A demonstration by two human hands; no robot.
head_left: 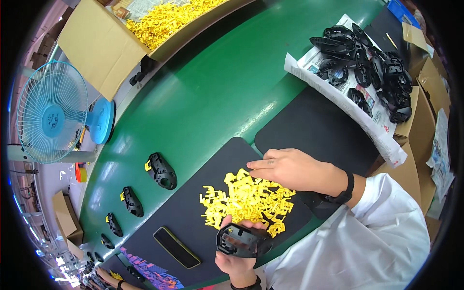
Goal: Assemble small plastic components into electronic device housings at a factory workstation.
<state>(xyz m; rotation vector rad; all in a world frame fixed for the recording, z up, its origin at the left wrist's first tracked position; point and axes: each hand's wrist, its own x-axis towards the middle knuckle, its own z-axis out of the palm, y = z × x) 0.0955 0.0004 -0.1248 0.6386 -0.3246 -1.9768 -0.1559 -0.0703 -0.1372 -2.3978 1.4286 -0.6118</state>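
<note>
My left hand (236, 263) is closed around a black plastic shell (241, 240) shaped like a computer mouse cover, its hollow inside turned up. Just beyond it a heap of small yellow plastic clips (246, 200) lies on a black mat (193, 212). At the heap's far edge is my right hand (292, 168), palm down, fingers stretched out to the left over the clips. I see no piece held in it; its underside is hidden. Left of the mat stands a black shell with a yellow clip (162, 171), followed by several similar ones in a row.
A dark phone (176, 246) lies on the mat. Newspaper (345, 104) at the far right holds a pile of black shells (372, 67). A carton (104, 46) of yellow clips and a blue fan (53, 113) stand across the green table (203, 96). Another person's arm (113, 279) shows lower left.
</note>
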